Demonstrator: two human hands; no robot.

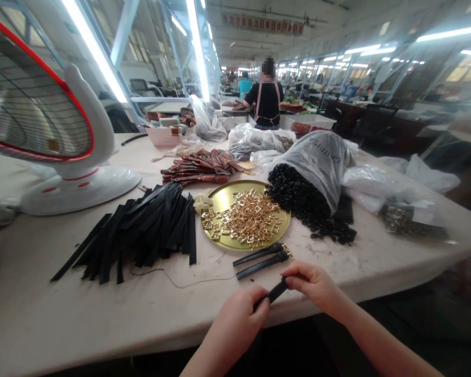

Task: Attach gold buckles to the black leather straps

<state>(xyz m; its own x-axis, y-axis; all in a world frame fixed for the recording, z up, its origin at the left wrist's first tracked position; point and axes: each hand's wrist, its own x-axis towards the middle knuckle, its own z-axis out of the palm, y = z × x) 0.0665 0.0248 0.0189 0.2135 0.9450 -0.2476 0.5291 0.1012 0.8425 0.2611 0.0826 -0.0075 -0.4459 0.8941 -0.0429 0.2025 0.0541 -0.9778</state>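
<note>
Over the table's front edge, a black strap (277, 292) stretches between my two hands. My left hand (241, 310) is closed around its lower end, and my right hand (306, 283) pinches the upper end. Just beyond lie two black straps with gold buckles (261, 262), side by side. Behind them a round gold tray (225, 196) bears a heap of small gold buckles (253, 217). A pile of long black straps (141, 228) lies to the left of the tray. To its right, small black pieces (298, 196) spill out of a clear plastic bag (317, 157).
A white fan with a red rim (82, 141) stands on the left of the table. Reddish-brown strips (202, 166) lie behind the tray, with plastic bags (259, 140) beyond. At right are more bags (369, 180) and small metal parts (404, 220). A person (267, 97) stands farther back.
</note>
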